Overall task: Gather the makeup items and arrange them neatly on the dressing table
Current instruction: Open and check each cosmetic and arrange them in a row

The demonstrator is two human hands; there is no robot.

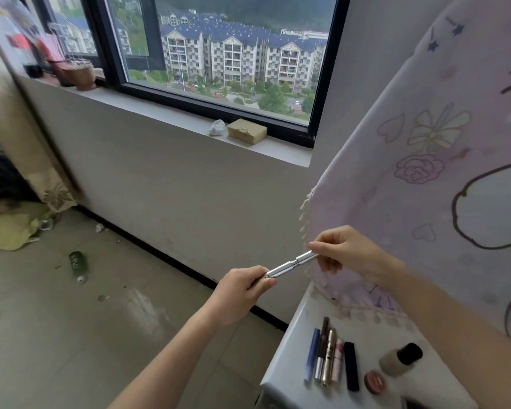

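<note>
1. Makeup lay nearest, on the dressing table point(281, 361): five slim sticks point(328, 361) side by side, touching or nearly so. A small round pot point(374, 381) and a bottle point(400, 359) with a black cap, lying on its side, sat towards the table's right.
2. Above the table's far left corner, a silver tube point(291, 264) was held in the air on a slight slant, not yet on the table.
3. The left hand point(242, 286) had its fingers curled round one end. The right hand point(342, 252) pinched the other end between thumb and fingertips.
4. The tube looked light, stiff and smooth, so probably slippery. A seam near its middle suggested a cap that could pull off, so gripping the body rather than the cap seemed safer.
5. A patterned cloth point(425, 143) hung behind the table.
6. Well beyond the table, a green bottle point(78, 262) lay on the floor point(130, 335), and a box point(247, 131) sat on the windowsill point(160, 110).
</note>
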